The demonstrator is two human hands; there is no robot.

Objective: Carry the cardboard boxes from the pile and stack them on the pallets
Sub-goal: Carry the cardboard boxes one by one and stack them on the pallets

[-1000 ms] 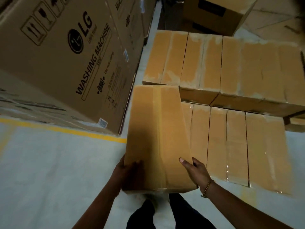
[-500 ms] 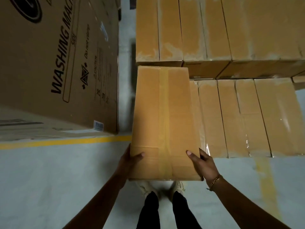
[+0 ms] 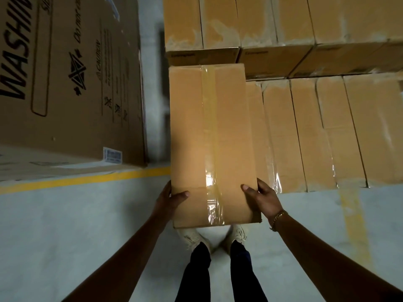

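The person holds a taped cardboard box (image 3: 212,144) out over the floor (image 3: 65,225), just left of the stacked boxes (image 3: 327,131); left hand (image 3: 169,199) and right hand (image 3: 265,198) clamp its near corners, thumbs on top; a washing-machine carton (image 3: 69,83) stands left.

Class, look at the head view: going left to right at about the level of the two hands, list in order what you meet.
Yellow floor line → left hand → box → right hand → faded yellow stripe.
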